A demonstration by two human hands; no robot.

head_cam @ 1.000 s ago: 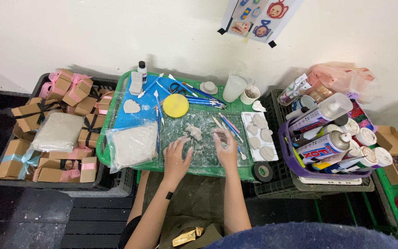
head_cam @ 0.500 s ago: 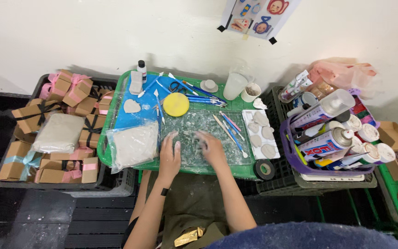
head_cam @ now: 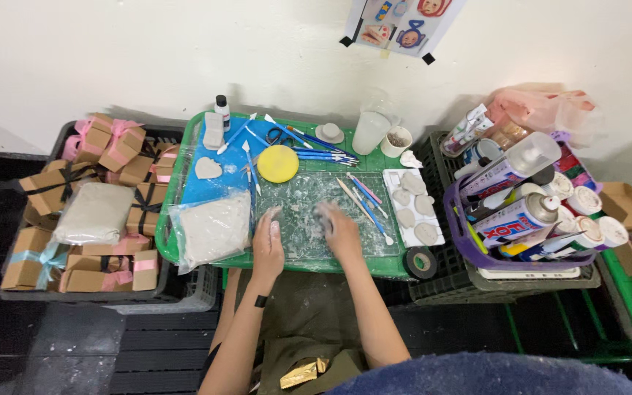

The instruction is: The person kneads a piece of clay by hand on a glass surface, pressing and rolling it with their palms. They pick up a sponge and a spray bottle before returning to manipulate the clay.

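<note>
My left hand (head_cam: pixel 268 247) lies flat and open on the clear, clay-smeared cutting mat (head_cam: pixel 309 192), fingertips near its left edge. My right hand (head_cam: pixel 339 228) is curled over a small grey clay lump (head_cam: pixel 322 214) at the middle of the mat. Both hands are dusted with clay and sit close together. The mat lies on a green tray table (head_cam: pixel 167 234). A plastic bag of grey clay (head_cam: pixel 211 230) rests just left of my left hand. Modelling tools (head_cam: pixel 363 199) lie right of my right hand.
A white tray of flat clay pieces (head_cam: pixel 415 208), a yellow disc (head_cam: pixel 278 163), a clay heart (head_cam: pixel 208 168), a cup (head_cam: pixel 369 132) and a tape roll (head_cam: pixel 420 262) share the table. Ribboned brown boxes (head_cam: pixel 96 146) fill the left crate. A purple basket of tubes and cans (head_cam: pixel 521 216) stands on the right.
Both hands have drawn inward across the mat. The loose clay crumbs seen earlier at its centre are now under my right hand, and my left hand has slid a little left.
</note>
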